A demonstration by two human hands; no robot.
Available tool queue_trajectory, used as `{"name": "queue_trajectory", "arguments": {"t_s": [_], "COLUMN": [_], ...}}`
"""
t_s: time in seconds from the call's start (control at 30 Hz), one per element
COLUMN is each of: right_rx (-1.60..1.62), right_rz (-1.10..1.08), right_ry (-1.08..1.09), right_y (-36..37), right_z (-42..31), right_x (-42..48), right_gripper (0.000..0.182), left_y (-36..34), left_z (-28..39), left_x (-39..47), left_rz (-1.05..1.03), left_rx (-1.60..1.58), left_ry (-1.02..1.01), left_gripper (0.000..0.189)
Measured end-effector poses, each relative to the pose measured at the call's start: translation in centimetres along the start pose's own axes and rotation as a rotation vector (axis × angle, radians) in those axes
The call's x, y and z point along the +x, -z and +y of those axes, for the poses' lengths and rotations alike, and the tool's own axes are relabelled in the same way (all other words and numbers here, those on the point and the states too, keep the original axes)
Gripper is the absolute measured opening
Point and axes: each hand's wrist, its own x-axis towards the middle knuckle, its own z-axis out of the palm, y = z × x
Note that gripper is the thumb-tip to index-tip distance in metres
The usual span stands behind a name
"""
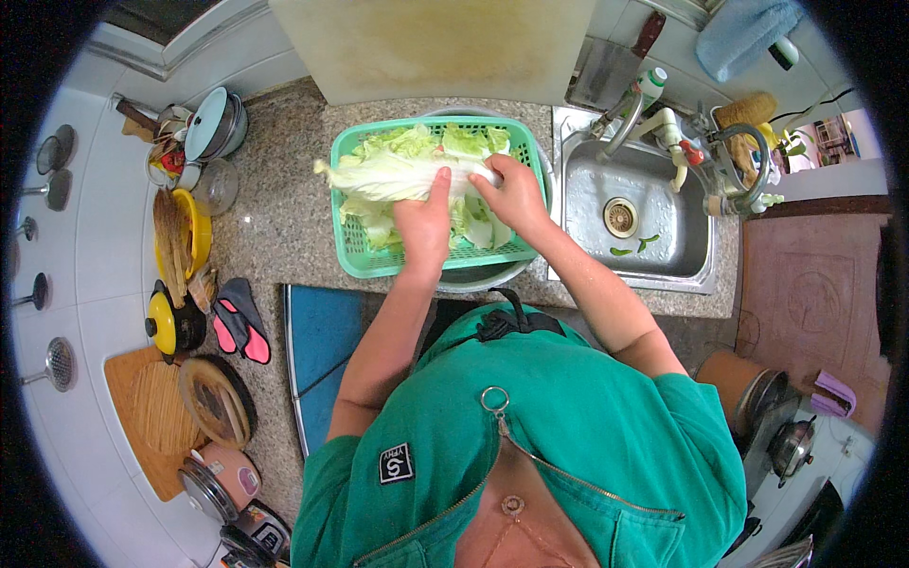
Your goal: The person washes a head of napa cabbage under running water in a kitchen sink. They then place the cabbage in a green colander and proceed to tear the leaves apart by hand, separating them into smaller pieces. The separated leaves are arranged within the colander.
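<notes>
Between both hands I hold a long napa cabbage leaf (383, 177) sideways over a green plastic basket (341, 241). My left hand (425, 224) grips the leaf near its middle, thumb on top. At the white stem end, my right hand (513, 192) pinches it between thumb and fingers. Loose cabbage leaves (483, 142) lie in the basket beneath, partly hidden by my hands and the held leaf. Under the basket sits a round metal basin (490, 277), only its rim showing.
A steel sink (589, 213) with green scraps near its drain lies to the right, under a faucet (625, 135). A cleaver (611, 71) and a large cutting board (440, 50) stand against the wall. Gloves (241, 319), a yellow basin (202, 234) and a lidded pot (170, 323) are left.
</notes>
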Motion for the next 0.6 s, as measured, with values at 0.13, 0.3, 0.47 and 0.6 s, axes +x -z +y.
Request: {"name": "queue_trajectory", "arguments": {"t_s": [0.13, 0.3, 0.47, 0.6], "right_rx": [0.608, 1.063, 1.091, 1.327], "right_rz": [-0.208, -0.226, -0.106, -0.234], "right_ry": [-0.472, -0.725, -0.818, -0.859], "right_y": [0.2, 0.6, 4.0, 3.7], "right_z": [-0.3, 1.8, 6.5, 1.6], "right_x": [0.2, 0.5, 1.8, 1.4], "right_gripper": [0.021, 0.019, 0.024, 0.020], "left_y": [0.4, 1.4, 3.7, 3.9], "left_z": [0.1, 0.7, 3.2, 3.9], "left_x": [0.5, 0.9, 2.5, 2.9], "left_rz": [0.093, 0.087, 0.103, 0.016], "left_rx": [-0.263, -0.330, -0.250, -0.338], "left_ry": [0.173, 0.220, 0.239, 0.305], "left_gripper": [0.039, 0.044, 0.041, 0.038]}}
